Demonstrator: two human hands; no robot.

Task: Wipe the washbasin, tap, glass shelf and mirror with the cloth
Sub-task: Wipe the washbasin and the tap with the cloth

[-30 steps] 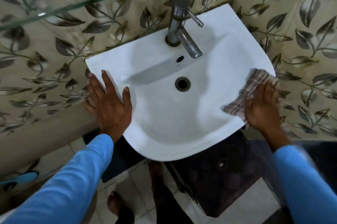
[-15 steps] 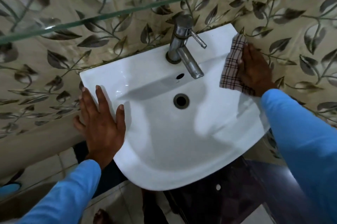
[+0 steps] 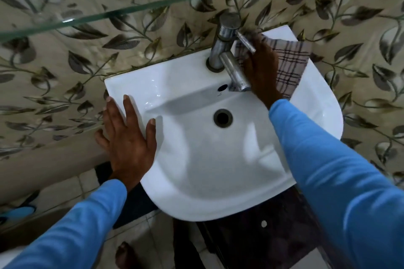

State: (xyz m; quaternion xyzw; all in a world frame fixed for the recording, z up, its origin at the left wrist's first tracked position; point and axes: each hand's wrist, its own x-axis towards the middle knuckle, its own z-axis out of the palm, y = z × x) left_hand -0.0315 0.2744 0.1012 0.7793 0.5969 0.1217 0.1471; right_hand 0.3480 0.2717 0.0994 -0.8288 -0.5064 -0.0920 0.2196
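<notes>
Against the leaf-patterned wall tiles, a white washbasin projects toward the viewer, drain at centre. At its rear ledge stands the metal tap, its spout angled down over the bowl and its lever pointing right. Right hand presses the checked cloth onto the ledge just right of the tap, fingers curled onto the cloth. Left hand lies flat, fingers spread, on the left rim. Glass shelf edge runs diagonally above. No writing is legible.
</notes>
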